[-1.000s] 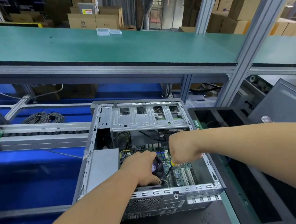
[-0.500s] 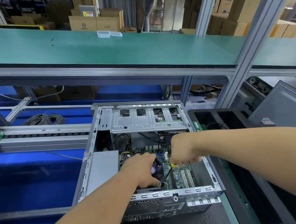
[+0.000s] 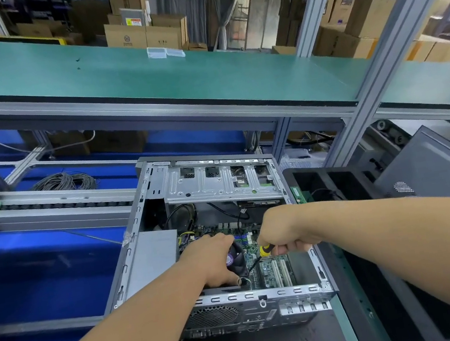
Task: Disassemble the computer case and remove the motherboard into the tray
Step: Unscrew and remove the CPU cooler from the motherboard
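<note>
Lying open-side-up under both forearms, the computer case (image 3: 154, 252) fills the middle of the bench, its metal drive cage (image 3: 220, 183) on the far side of the hands and its perforated rear panel (image 3: 211, 317) on the near side. Just beyond the right forearm, touching the case's right wall, sits the black tray (image 3: 346, 180), with a grey side panel (image 3: 435, 166) leaning further right. Beneath both hands, the green motherboard (image 3: 272, 272) lies on the case floor, its white slots showing below the right hand. The grey power supply (image 3: 155, 258) sits directly left of the left wrist. The left hand (image 3: 214, 260) curls over the black cooler fan (image 3: 238, 259), fingers wrapped around its edge. The right hand (image 3: 283, 229) is fisted around a screwdriver (image 3: 264, 251), whose yellow-and-black handle juts from the fist and whose dark shaft angles down toward the board beside the fan.
</note>
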